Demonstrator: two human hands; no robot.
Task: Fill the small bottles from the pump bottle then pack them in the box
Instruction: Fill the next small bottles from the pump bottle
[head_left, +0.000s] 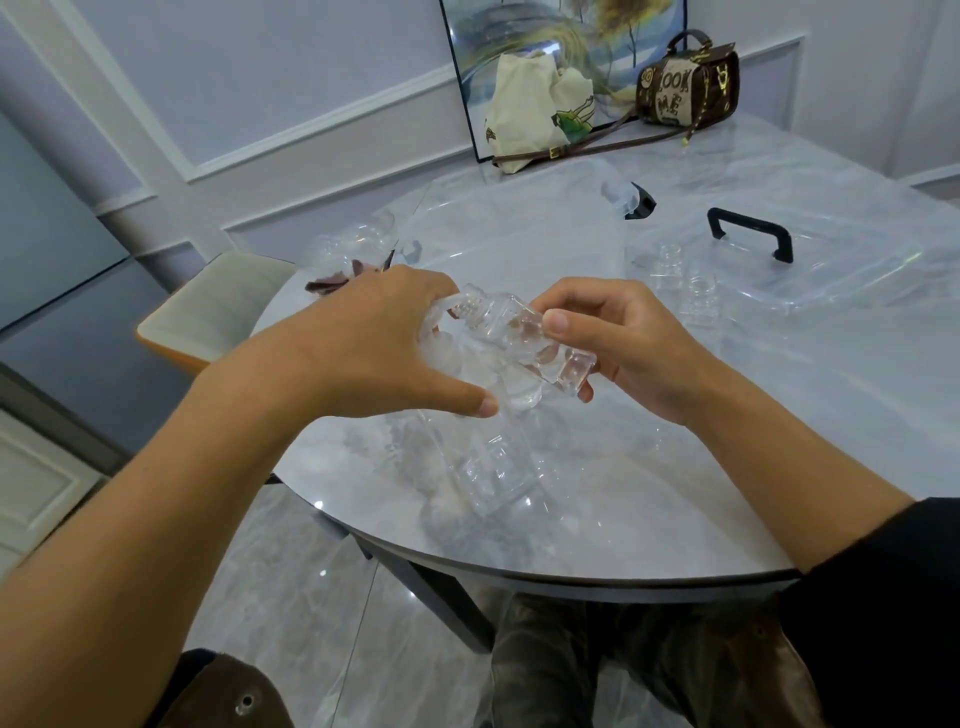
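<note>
A clear pump bottle (483, 467) stands near the table's front edge. My left hand (379, 338) covers its pump head from above, fingers curled round it and thumb stretched forward; the nozzle (448, 305) pokes out past my fingers. My right hand (618, 343) pinches a small clear square bottle (511, 332), tilted with its threaded open neck up against the nozzle. Two more small clear bottles (666, 266) (701, 299) stand on the table to the right. Behind them lies a clear box part with a black handle (753, 234). Whether any liquid is inside the held bottle is unclear.
Several clear items (358, 239) lie at the back left of the marble table (675, 467), and a black clip (641, 200) on clear plastic sits further back. A brown handbag (685, 78), a cloth tote (535, 109) and a framed picture stand at the far edge. A chair (218, 306) is on the left.
</note>
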